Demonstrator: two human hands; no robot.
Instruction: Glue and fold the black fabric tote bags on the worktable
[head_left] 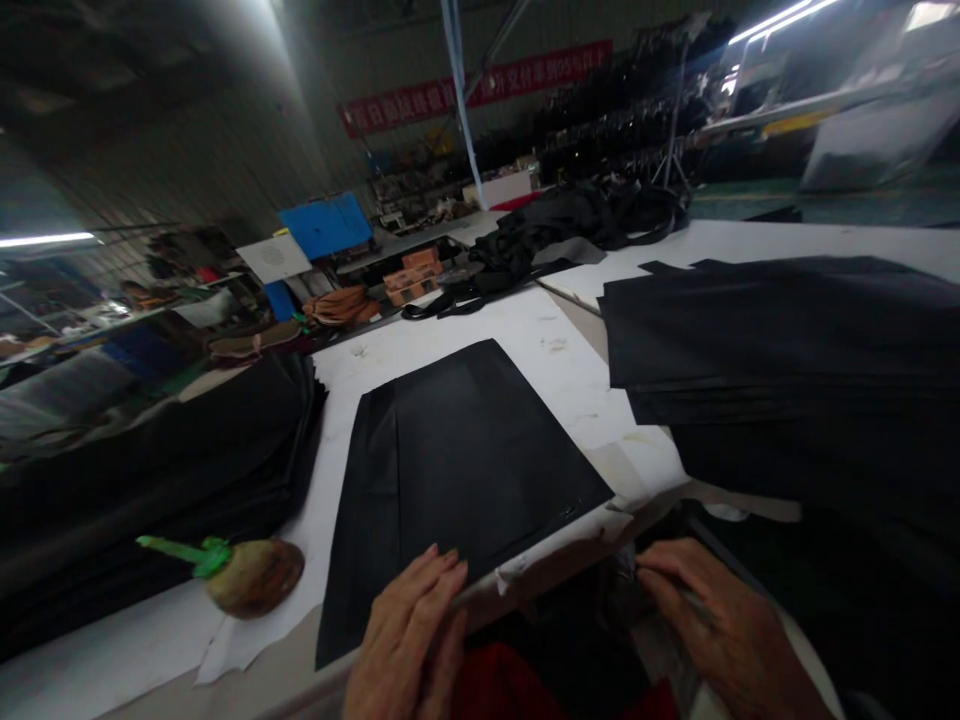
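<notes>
A black flat panel [472, 460], like leather or fabric, lies on the white-covered table [517, 330]. A strip along its left side shows a fold or seam. My left hand [412, 630] rests at the panel's near edge, fingers stretched out and lying flat. Below the table's front edge, to the right, is my right hand [720, 625]. Its thumb and index finger are pinched together; what they hold, if anything, is too dark to make out. A round, brownish pot-like object [259, 578] with a green-wrapped stick sits left of the panel.
Black sheets are stacked at the left [172, 450] and more in a pile at the right [780, 340]. Black straps [525, 240] lie heaped at the table's far end, near orange-brown blocks [412, 275]. Torn paper hangs along the front edge.
</notes>
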